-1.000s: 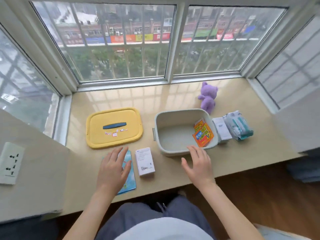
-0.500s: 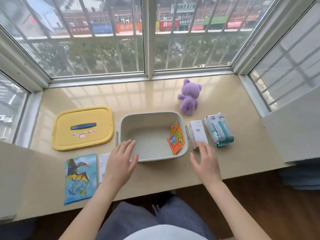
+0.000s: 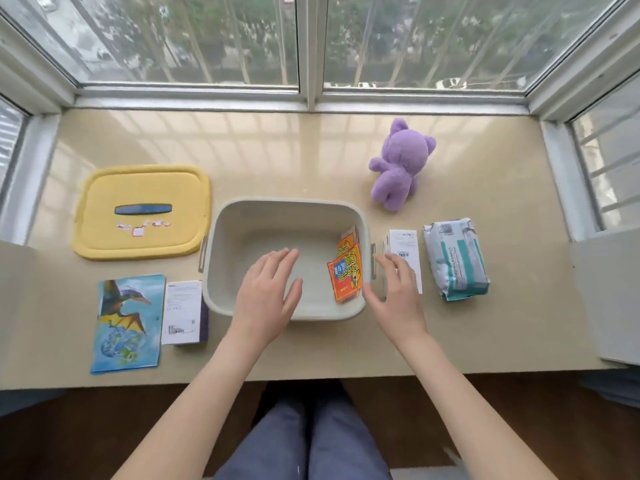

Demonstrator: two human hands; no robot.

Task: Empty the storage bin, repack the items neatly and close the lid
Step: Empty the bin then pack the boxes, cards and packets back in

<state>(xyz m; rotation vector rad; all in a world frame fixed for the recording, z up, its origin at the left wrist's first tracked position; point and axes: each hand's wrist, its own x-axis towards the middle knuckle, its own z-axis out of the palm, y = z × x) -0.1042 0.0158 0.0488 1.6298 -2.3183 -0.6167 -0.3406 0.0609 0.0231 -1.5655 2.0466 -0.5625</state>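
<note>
The pale grey storage bin [image 3: 242,220] stands open in the middle of the sill. Orange packets [image 3: 346,275] lean against its right inner wall. My left hand [image 3: 268,294] hovers over the bin's near edge, fingers spread, holding nothing. My right hand [image 3: 398,296] is open at the bin's right handle, partly covering a white box [image 3: 405,247]. The yellow lid [image 3: 143,211] lies flat to the left. A dinosaur booklet [image 3: 128,323] and another white box [image 3: 183,311] lie at the front left. A purple plush bear [image 3: 401,164] and a wipes pack [image 3: 455,258] sit on the right.
Window frames [image 3: 308,98] close off the back and both sides of the beige sill [image 3: 311,150]. A grey ledge [image 3: 609,296] rises at the right. The sill's front edge runs just above my knees [image 3: 304,438].
Both hands have moved inward and forward: the left is now over the bin, the right beside its right handle. The view has tilted down and shifted, centring the bin.
</note>
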